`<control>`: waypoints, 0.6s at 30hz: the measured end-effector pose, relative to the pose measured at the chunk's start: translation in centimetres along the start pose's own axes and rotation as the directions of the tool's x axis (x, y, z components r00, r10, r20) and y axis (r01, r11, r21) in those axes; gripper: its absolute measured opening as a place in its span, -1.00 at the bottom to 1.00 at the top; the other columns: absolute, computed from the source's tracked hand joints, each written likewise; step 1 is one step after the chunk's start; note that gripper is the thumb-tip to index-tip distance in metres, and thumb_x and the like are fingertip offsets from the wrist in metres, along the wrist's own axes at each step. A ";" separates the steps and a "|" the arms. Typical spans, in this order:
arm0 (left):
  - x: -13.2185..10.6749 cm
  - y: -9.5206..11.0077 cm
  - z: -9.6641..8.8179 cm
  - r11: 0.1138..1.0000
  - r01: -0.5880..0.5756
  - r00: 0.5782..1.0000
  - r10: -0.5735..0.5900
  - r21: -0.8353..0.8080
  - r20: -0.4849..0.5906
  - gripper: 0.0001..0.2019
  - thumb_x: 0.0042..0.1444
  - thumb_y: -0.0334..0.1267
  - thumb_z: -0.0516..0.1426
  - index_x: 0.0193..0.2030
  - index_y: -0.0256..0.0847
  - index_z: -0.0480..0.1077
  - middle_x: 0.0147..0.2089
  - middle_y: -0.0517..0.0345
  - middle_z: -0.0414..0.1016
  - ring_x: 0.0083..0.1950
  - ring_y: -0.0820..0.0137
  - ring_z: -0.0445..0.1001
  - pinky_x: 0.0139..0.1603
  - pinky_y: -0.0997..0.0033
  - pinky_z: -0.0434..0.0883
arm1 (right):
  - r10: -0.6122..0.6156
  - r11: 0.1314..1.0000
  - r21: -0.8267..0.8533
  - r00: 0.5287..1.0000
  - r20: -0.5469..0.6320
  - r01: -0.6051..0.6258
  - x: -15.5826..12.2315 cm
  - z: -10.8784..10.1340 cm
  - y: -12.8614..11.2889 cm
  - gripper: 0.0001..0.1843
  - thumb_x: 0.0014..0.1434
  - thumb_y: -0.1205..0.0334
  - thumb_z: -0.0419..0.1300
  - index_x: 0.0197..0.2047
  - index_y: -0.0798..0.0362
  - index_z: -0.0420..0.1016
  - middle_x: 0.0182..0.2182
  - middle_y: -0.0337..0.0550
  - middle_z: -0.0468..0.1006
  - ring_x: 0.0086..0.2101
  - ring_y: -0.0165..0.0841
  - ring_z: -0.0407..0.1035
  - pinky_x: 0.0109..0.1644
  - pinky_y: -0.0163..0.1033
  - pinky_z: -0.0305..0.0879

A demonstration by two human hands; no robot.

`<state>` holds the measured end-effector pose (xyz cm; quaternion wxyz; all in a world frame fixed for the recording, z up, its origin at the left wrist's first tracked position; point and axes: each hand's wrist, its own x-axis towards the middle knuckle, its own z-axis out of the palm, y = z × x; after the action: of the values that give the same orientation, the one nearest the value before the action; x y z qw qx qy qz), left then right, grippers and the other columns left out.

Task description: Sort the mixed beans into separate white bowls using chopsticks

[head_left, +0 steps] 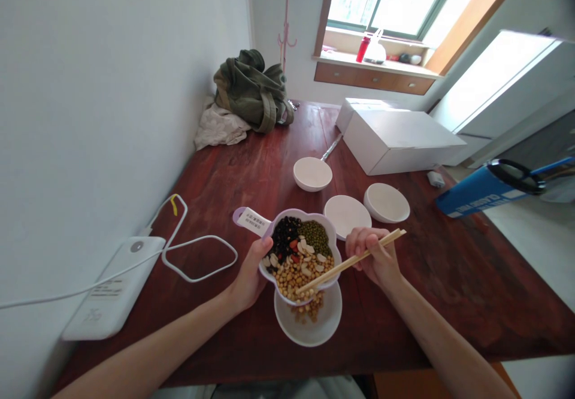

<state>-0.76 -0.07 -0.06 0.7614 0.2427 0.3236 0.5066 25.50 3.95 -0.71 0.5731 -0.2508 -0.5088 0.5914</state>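
My left hand [252,272] grips the left edge of a flower-shaped bowl [336,254] with a pale purple rim. Inside it are black beans [284,235], green mung beans [317,236], yellow soybeans [290,279], and pale slices with a few red pieces. A pair of chopsticks [354,260] is held in my right hand [376,254], their tips among the soybeans at the near edge. The flower-shaped bowl is tilted above a white bowl [309,334], which has some soybeans in it and is partly covered from view.
Three white bowls stand beyond my hands: one at the back [312,174], one in the middle [347,216], one at right [386,202]. A power bank [117,288] with a looped cable lies left. Farther off are a white box [399,135], a green bag [251,90] and a blue tumbler [480,190].
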 end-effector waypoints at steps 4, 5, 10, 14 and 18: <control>0.0 0.0 0.1 1.000 -0.003 1.000 0.003 0.002 -0.008 -0.30 0.16 0.25 0.42 0.25 -0.25 0.67 0.20 -0.16 0.76 0.35 -0.23 0.63 0.51 -0.15 0.46 | -0.027 1.000 0.009 0.999 -0.040 0.028 0.1 0.0 0.0 -0.48 0.42 -0.13 0.37 -0.46 0.06 0.65 -0.56 -0.16 0.53 -0.65 -0.46 0.31 -0.71 -0.40 0.14; 0.1 0.0 0.1 1.000 -0.003 1.000 0.003 -0.004 -0.007 -0.30 0.16 0.24 0.42 0.25 -0.26 0.66 0.20 -0.16 0.76 0.35 -0.23 0.63 0.50 -0.16 0.46 | -0.032 0.999 0.005 0.999 -0.043 0.033 0.1 0.0 0.0 -0.48 0.42 -0.13 0.38 -0.46 0.05 0.65 -0.56 -0.16 0.54 -0.65 -0.46 0.31 -0.71 -0.40 0.14; 0.1 0.0 0.0 0.999 -0.004 1.000 0.004 -0.032 0.004 -0.33 0.21 0.18 0.41 0.29 -0.26 0.64 0.19 -0.15 0.76 0.35 -0.22 0.64 0.49 -0.17 0.47 | -0.039 0.999 -0.008 0.999 -0.030 0.039 0.0 0.1 0.1 -0.47 0.42 -0.16 0.36 -0.46 0.04 0.65 -0.56 -0.17 0.53 -0.64 -0.44 0.31 -0.71 -0.39 0.18; 0.0 0.0 -0.1 0.999 -0.001 1.000 0.001 -0.040 0.016 -0.34 0.23 0.18 0.39 0.31 -0.25 0.64 0.20 -0.15 0.76 0.36 -0.22 0.63 0.50 -0.16 0.47 | -0.050 0.998 -0.028 0.999 0.008 0.050 0.0 0.2 0.2 -0.48 0.43 -0.15 0.35 -0.44 0.04 0.67 -0.53 -0.15 0.55 -0.61 -0.43 0.35 -0.70 -0.40 0.20; 0.0 0.0 -0.1 1.000 0.001 1.000 -0.001 -0.028 0.030 -0.35 0.23 0.20 0.38 0.29 -0.24 0.65 0.18 -0.14 0.76 0.36 -0.21 0.63 0.49 -0.15 0.48 | -0.032 0.999 -0.038 0.999 0.037 0.033 -0.1 0.0 0.1 -0.47 0.39 -0.18 0.39 -0.43 0.07 0.68 -0.51 -0.10 0.58 -0.60 -0.41 0.40 -0.68 -0.38 0.27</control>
<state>-0.83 -0.07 -0.10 0.7697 0.2393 0.3054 0.5070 25.43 3.89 -0.85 0.5685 -0.2428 -0.5344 0.5764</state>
